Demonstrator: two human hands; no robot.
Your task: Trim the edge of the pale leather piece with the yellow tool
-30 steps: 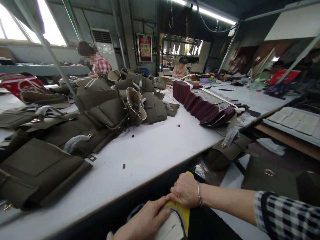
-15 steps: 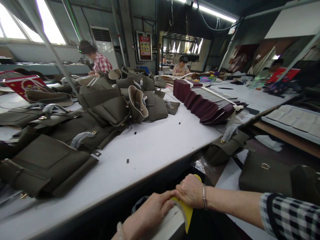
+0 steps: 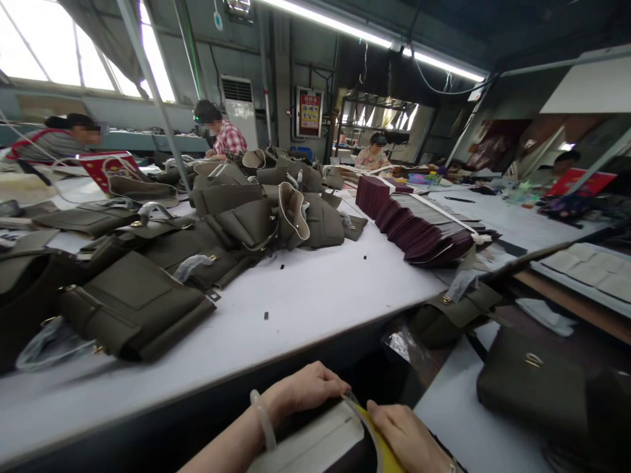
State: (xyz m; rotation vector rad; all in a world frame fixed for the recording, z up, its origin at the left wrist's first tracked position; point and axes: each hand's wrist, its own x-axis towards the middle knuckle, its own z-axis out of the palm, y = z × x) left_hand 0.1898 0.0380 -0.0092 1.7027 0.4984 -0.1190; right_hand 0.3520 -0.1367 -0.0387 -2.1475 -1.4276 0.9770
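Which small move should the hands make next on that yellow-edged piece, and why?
Probably work the right hand a little along the yellow edge, pressing it against the pale panel. The left hand already grips the piece's upper edge, steadying it, while the right fingertips rest where yellow meets the panel.

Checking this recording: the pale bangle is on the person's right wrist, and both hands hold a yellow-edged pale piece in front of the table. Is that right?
No, the pale bangle is on the wrist of the left hand, not the right hand. The head view shows this. Both hands do hold the yellow-edged pale piece in front of the white table.
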